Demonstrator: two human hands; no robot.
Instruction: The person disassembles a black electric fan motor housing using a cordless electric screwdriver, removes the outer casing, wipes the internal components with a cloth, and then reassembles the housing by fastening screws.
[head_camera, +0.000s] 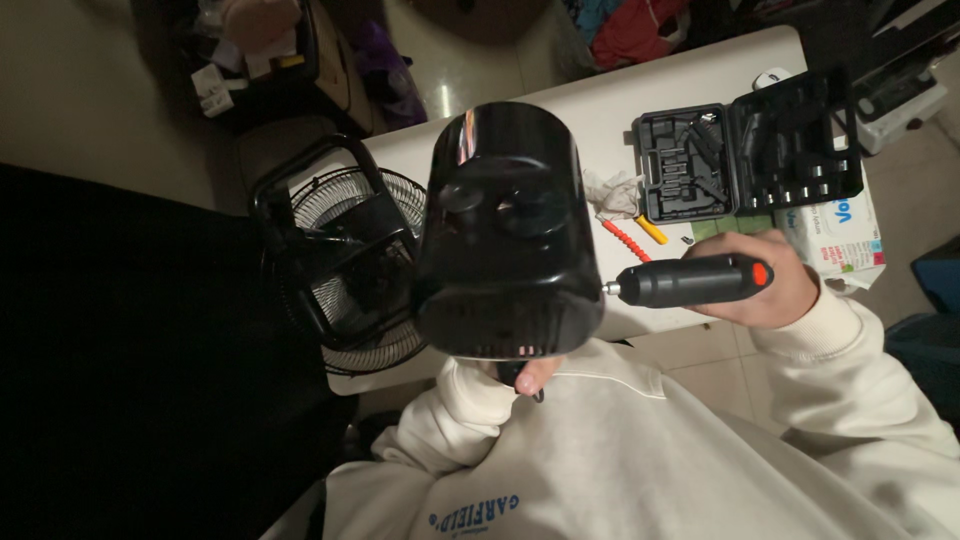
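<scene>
The right hand (765, 290) grips a dark grey electric screwdriver (690, 281), its tip beside the glossy black plastic motor housing (505, 235) that the left hand (525, 375) holds from beneath

Glossy smooth black plastic housing (505, 235), matt black plastic electric screwdriver (690, 280) beside the housing, metal bit tip, matt moulded plastic tool case (745, 160) behind the housing, soft cream cloth sleeve (850, 350)
</scene>
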